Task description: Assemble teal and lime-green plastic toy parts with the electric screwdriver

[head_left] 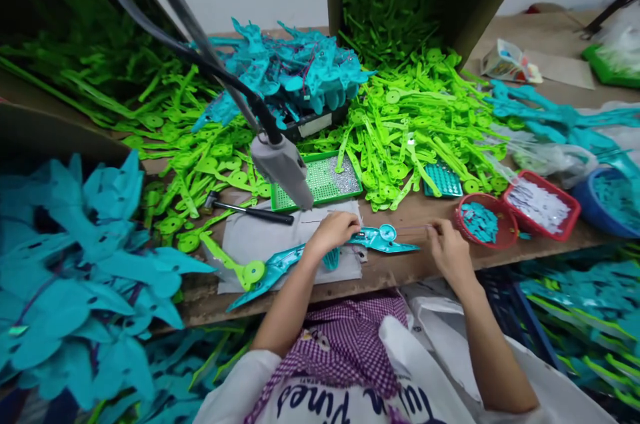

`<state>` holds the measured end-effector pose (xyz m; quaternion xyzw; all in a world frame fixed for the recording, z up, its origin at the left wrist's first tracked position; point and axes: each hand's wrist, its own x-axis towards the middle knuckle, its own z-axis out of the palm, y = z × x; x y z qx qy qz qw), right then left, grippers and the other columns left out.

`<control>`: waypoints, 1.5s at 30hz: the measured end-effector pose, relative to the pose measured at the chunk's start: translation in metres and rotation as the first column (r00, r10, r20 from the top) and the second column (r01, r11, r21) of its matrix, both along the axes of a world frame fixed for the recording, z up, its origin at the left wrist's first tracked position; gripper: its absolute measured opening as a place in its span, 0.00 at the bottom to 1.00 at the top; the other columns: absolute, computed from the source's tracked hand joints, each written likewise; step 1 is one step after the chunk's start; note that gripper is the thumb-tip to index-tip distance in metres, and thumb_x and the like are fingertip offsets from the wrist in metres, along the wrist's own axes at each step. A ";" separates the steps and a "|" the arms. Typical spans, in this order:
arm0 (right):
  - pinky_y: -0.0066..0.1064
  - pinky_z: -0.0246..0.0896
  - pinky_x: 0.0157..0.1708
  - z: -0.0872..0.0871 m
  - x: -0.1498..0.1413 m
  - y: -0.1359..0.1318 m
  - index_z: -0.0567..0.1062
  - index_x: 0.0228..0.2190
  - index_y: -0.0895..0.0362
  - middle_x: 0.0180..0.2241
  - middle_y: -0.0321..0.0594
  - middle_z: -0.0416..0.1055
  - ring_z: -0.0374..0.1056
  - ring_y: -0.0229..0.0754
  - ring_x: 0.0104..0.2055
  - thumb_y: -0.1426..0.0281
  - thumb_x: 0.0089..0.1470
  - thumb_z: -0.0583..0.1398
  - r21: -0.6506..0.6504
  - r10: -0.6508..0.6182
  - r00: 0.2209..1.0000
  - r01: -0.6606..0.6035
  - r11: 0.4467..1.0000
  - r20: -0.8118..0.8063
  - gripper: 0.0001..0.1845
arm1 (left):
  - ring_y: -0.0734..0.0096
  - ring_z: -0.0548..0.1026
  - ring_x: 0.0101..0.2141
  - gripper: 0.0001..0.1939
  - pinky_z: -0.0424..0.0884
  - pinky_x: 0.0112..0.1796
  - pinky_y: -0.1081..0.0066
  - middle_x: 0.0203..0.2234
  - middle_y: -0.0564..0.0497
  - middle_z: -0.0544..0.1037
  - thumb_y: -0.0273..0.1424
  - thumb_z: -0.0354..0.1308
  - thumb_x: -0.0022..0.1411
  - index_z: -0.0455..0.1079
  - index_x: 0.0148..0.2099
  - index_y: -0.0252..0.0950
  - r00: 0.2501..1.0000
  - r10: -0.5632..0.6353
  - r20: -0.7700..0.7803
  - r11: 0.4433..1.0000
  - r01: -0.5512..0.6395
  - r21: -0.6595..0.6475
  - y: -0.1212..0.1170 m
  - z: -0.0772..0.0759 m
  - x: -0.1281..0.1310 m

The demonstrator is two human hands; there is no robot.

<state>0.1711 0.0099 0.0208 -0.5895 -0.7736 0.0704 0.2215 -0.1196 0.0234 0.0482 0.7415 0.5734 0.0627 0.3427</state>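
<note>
A worker sits at a crowded wooden bench (400, 267), both hands low over a teal plastic piece (383, 239) lying flat near the front edge. The left hand (334, 232) is curled down on the piece's left end, fingers closed upon it where it meets a grey cloth (260, 241); the right hand (449, 249), at 3 o'clock from the piece, has its fingers pinched narrow at a thin strand running toward the part, though what they grip is too small to tell. A second teal strip (270, 272) trails off at 8 o'clock from the left hand, touching a lime-green arm with a round end (245, 271). Just above the hands, at 12 o'clock, a grey tool head (283, 167) hangs on a dark cable over a green tray (323, 184) of tiny shiny bits, with a black-handled hammer (250, 211) lying at 10 o'clock. Heaps of lime-green parts (415, 124) and teal parts (295, 71) fill the back of the bench. At 3 o'clock stand a round red basket (483, 221) of teal chips, a red tray (543, 204) of white pieces and a blue tub (607, 201).
</note>
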 end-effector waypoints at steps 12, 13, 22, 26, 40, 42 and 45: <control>0.38 0.55 0.43 0.073 -0.036 0.043 0.74 0.36 0.55 0.34 0.44 0.69 0.63 0.46 0.40 0.66 0.58 0.56 0.441 0.042 0.988 -0.104 0.891 0.149 0.08 | 0.68 0.73 0.40 0.16 0.66 0.44 0.71 0.38 0.49 0.77 0.40 0.45 0.69 0.71 0.46 0.37 0.852 -0.235 0.469 0.971 0.228 0.071 -0.007 0.053 0.043; 0.39 0.55 0.44 0.075 -0.028 0.046 0.74 0.36 0.55 0.36 0.46 0.70 0.64 0.48 0.42 0.65 0.58 0.56 0.457 -0.011 0.991 -0.053 0.888 0.137 0.09 | 0.70 0.73 0.38 0.18 0.66 0.43 0.72 0.36 0.50 0.77 0.39 0.43 0.70 0.71 0.42 0.36 0.845 -0.213 0.490 0.975 0.216 0.050 -0.009 0.051 0.041; 0.29 0.49 0.25 0.089 0.019 0.011 0.68 0.23 0.55 0.17 0.34 0.63 0.60 0.38 0.21 0.53 0.60 0.51 -0.485 0.178 0.983 -0.129 0.865 0.055 0.22 | 0.74 0.70 0.33 0.20 0.64 0.37 0.76 0.30 0.53 0.73 0.41 0.43 0.70 0.69 0.36 0.34 0.813 -0.003 0.583 0.994 0.064 -0.083 -0.019 0.031 0.023; 0.25 0.50 0.23 0.105 0.008 -0.019 0.73 0.28 0.57 0.21 0.34 0.66 0.60 0.34 0.23 0.51 0.53 0.59 -0.692 0.289 0.843 -0.537 0.482 -0.453 0.21 | 0.73 0.71 0.33 0.19 0.63 0.37 0.75 0.30 0.53 0.74 0.40 0.43 0.70 0.70 0.37 0.35 0.861 0.001 0.509 0.999 0.026 -0.047 -0.023 0.027 0.022; 0.39 0.64 0.45 0.068 -0.002 0.033 0.75 0.41 0.57 0.38 0.45 0.74 0.70 0.45 0.41 0.59 0.59 0.54 -0.298 0.038 0.934 -0.152 0.942 -0.354 0.18 | 0.68 0.73 0.46 0.17 0.66 0.50 0.69 0.43 0.47 0.77 0.37 0.45 0.69 0.72 0.45 0.34 0.748 0.136 0.649 0.990 -0.126 -0.063 -0.026 -0.019 0.063; 0.41 0.63 0.48 0.058 0.013 0.026 0.74 0.42 0.57 0.43 0.47 0.72 0.69 0.48 0.47 0.60 0.60 0.53 -0.143 0.010 0.966 -0.049 0.989 -0.259 0.17 | 0.68 0.73 0.46 0.16 0.67 0.49 0.69 0.43 0.46 0.77 0.36 0.46 0.69 0.73 0.44 0.34 0.752 0.121 0.648 0.989 -0.146 -0.016 -0.026 -0.024 0.061; 0.43 0.59 0.55 0.041 0.009 0.022 0.73 0.42 0.57 0.46 0.48 0.68 0.62 0.49 0.57 0.63 0.60 0.52 -0.013 0.081 0.963 -0.087 0.996 -0.256 0.15 | 0.67 0.71 0.50 0.13 0.64 0.52 0.67 0.47 0.46 0.75 0.35 0.49 0.68 0.73 0.44 0.36 0.824 0.102 0.557 0.975 -0.193 0.107 -0.027 -0.027 0.057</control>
